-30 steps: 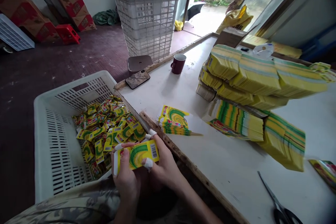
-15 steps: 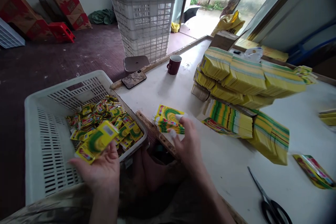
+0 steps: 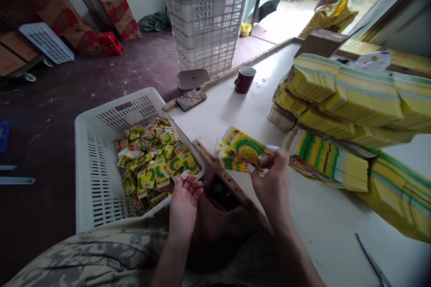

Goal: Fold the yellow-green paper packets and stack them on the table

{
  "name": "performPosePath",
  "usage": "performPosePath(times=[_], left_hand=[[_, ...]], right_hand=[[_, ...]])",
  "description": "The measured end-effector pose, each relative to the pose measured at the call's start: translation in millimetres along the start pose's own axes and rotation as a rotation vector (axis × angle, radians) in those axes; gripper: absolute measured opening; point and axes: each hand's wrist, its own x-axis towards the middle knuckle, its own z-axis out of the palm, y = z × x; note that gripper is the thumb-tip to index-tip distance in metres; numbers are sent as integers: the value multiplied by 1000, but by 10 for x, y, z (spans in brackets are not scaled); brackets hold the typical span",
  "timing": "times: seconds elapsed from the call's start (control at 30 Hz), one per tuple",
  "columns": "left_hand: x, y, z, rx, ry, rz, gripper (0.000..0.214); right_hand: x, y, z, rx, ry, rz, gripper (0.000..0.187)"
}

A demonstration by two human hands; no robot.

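Observation:
My right hand [image 3: 272, 175], with white covers on its thumb and a fingertip, pinches the right end of a yellow and green printed flat carton [image 3: 247, 145]. Its near end is bent up a little, and more such cartons [image 3: 230, 163] lie fanned under it at the table's edge. My left hand [image 3: 184, 202] is palm up beside the crate's near corner, fingers loosely curled and apart, with nothing seen in it. Below and left, the white plastic crate [image 3: 97, 161] holds a heap of small folded yellow-green packs [image 3: 155, 170].
Banded stacks of flat cartons [image 3: 363, 98] stand on the white table [image 3: 215, 121]. A maroon mug [image 3: 245, 80] and a phone [image 3: 191, 98] are near its far left edge. Scissors [image 3: 372, 260] lie at the lower right. A brown stool [image 3: 193, 80] and stacked crates [image 3: 205, 22] stand beyond.
The folded pack has left my left hand, which has moved right towards the table. My right hand has closed on the top carton. The view has swung left.

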Motion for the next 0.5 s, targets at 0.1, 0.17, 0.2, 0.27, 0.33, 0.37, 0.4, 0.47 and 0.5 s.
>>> performPosePath(times=[0.1,0.17,0.2,0.27,0.33,0.37,0.4,0.47,0.5], left_hand=[[-82,-120,26,-5,-207,169,66],[-154,-167,63,-75,-268,212,73],[-184,-167,81,-117,-264,222,71],[-213,-120,109,-187,-219,249,64],[-198,-43,123,-234,-155,283,60],[-181,-11,126,-247,-118,293,57],[-162,11,128,-245,-81,294,56],[-134,10,131,-200,-16,285,57],[-129,-10,132,-169,0,278,59]], right_hand=[[-215,-250,55,273,-173,66,58],[-408,-430,111,380,-426,94,59],[-506,-506,141,436,-568,109,62],[-685,-615,200,619,-767,164,63],[-815,-661,257,783,-851,222,59],[-857,-664,286,835,-868,245,58],[-883,-654,313,864,-881,263,57],[-885,-612,361,859,-878,295,52],[-865,-584,377,844,-861,314,48]])
